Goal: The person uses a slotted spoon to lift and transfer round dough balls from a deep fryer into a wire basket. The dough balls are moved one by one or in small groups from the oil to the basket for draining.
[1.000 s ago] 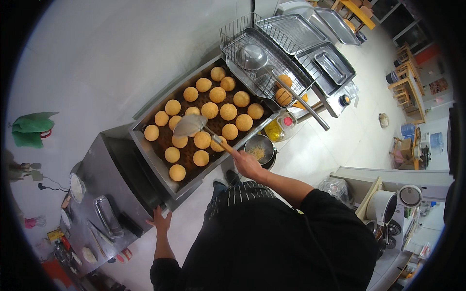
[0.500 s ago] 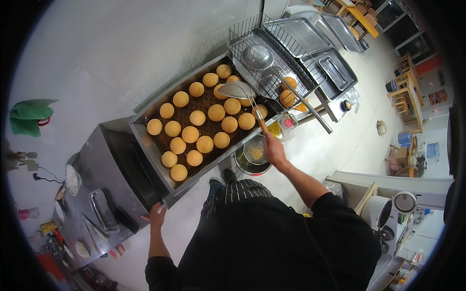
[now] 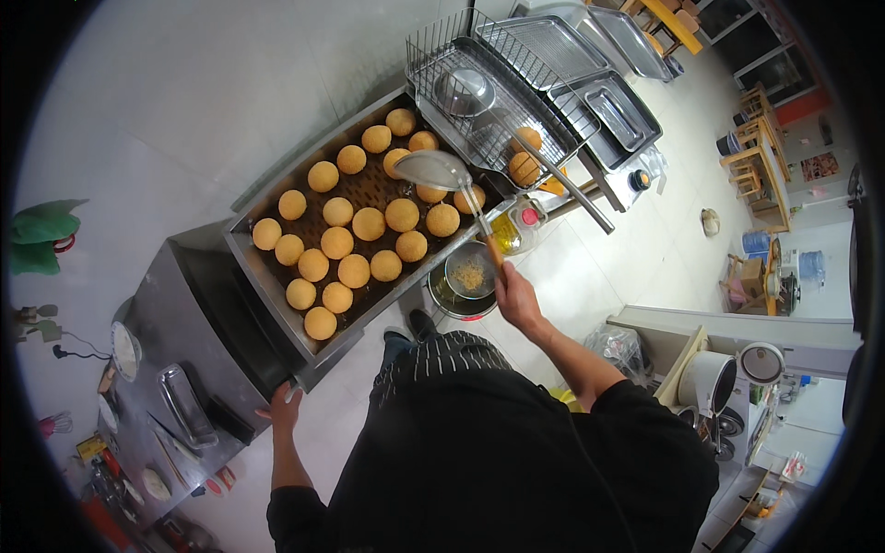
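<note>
My right hand (image 3: 518,297) is closed round the wooden handle of a mesh skimmer (image 3: 435,170). Its round mesh head hangs over the right part of a deep rectangular fryer (image 3: 269,311) and hides some of what lies beneath. Several golden, crumb-coated balls (image 3: 368,224) float spread out in the fryer's dark oil, above a perforated bottom. My left hand (image 3: 284,403) grips the fryer's near left metal corner, its thumb sticking out to the left. Beyond the right end of the fryer, two more golden balls (image 3: 525,169) sit in a wire basket (image 3: 502,69).
Under the fryer's front edge stands a pot with a strainer (image 3: 468,271) holding crumbs, beside an oil bottle (image 3: 513,228) with a red cap. Metal trays (image 3: 622,120) lie behind the basket. At left, a steel counter (image 3: 198,369) carries a narrow metal tray and a white bowl (image 3: 126,351).
The whole view has shifted, so the fryer and basket appear farther left. The skimmer head has moved slightly toward the fryer's right front side. My left hand stays on the corner.
</note>
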`<state>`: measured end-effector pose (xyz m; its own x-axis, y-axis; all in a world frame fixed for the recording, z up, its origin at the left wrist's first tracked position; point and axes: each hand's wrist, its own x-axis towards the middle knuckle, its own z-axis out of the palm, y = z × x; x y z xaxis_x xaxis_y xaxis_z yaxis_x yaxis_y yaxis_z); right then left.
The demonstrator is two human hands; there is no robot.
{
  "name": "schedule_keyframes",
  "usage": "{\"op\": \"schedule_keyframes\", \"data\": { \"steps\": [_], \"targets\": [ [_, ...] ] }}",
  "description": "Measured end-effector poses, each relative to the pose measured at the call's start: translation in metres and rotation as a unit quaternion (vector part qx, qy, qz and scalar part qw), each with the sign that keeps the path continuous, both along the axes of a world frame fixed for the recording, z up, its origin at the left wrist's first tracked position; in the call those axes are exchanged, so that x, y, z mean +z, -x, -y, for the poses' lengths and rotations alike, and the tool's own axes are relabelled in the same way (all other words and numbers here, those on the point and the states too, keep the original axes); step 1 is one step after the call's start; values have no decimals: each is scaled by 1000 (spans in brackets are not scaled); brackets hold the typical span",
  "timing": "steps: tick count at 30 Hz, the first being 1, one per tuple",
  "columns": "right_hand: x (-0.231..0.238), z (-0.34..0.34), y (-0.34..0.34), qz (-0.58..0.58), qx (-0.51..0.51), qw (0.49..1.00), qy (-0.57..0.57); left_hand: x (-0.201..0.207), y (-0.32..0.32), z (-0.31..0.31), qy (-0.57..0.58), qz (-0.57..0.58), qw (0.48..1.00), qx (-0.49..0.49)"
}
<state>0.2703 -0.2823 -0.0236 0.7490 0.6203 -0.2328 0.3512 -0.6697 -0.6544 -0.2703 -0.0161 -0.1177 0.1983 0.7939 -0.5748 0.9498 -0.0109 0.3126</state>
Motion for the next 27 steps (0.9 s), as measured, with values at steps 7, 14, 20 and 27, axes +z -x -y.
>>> {"op": "schedule_keyframes", "data": {
  "steps": [7, 14, 20, 27],
  "targets": [
    [-40, 13, -6, 6, -39, 999, 37, 22, -19, 4, -7, -25, 1000, 5],
    [-63, 18, -48, -388, -97, 915, -57, 21, -16, 4, -14, -1, 1000, -9],
    [-70, -16, -46, -678, -198, 700, -102, 20, -16, 5, -16, -9, 1000, -3],
    [-54, -95, 16, -763, -237, 587, -131, 12, -10, 2, -15, 0, 1000, -4]
  ]
}}
